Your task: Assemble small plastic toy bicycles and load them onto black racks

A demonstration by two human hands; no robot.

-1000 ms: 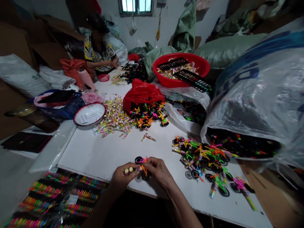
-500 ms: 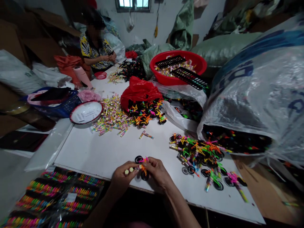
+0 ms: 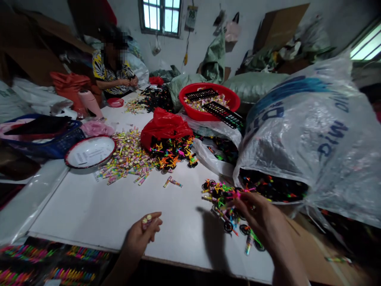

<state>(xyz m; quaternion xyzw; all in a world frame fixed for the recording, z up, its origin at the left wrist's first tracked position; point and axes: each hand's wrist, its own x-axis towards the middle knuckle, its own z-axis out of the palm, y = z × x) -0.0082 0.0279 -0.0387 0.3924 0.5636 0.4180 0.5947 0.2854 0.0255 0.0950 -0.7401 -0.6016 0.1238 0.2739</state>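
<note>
My left hand hovers over the front of the white table, fingers curled round a couple of small patterned tubes with pale round ends. My right hand reaches over the pile of toy bicycles at the right, a bright pink toy bicycle at its fingertips. That hand is slightly blurred and covers part of the pile. Some bicycles there have patterned tubes among them, such as the tube at the near edge.
Loose tubes lie heaped beside a red-rimmed white dish. A red bag spills toy bicycles. Behind stands a red basin; a large plastic sack bulges at right. Another person sits at the far left.
My hands have parted. The right moved away to the right with the pink toy bicycle, over the pile; the left still holds tubes. The view has shifted upward and to the right.
</note>
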